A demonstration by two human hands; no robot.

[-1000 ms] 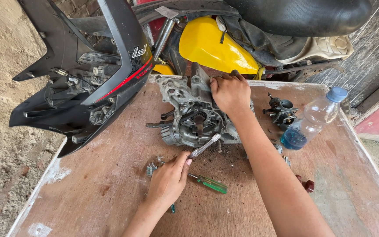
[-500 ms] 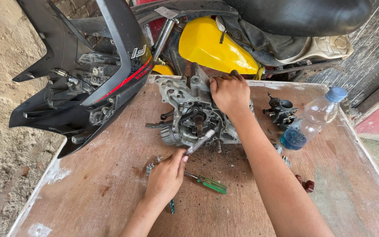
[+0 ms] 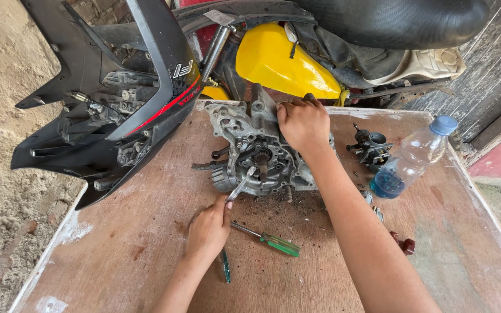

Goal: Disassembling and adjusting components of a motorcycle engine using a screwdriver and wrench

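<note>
Engine case (image 3: 262, 153), grey cast metal, dirty, lies on the plywood table (image 3: 134, 255) near its far edge, directly under and between both hands. Right hand (image 3: 304, 123) rests palm-down on the case's upper right part, fingers curled over its far rim, pressing on it, not closed around anything loose. Left hand (image 3: 209, 229) sits on the near side of the case, closed around the handle of a metal tool (image 3: 240, 184); the tool's shaft runs up and away from that hand and its tip touches the case near the central round opening, just below the right hand. Green-handled screwdriver (image 3: 268, 240) lies flat on the table just right of the left hand, apart from the case. A second thin teal tool (image 3: 225, 266) lies partly under the left wrist. Carburettor (image 3: 371, 146) stands on the table right of the right forearm, near the case but not touching. Clear plastic bottle (image 3: 408, 162) with blue cap and blue liquid at the bottom lies tilted further right. Black scooter body panel (image 3: 105, 104) overhangs the table left of the case. Yellow fuel tank (image 3: 282, 61) is beyond the right hand.
</note>
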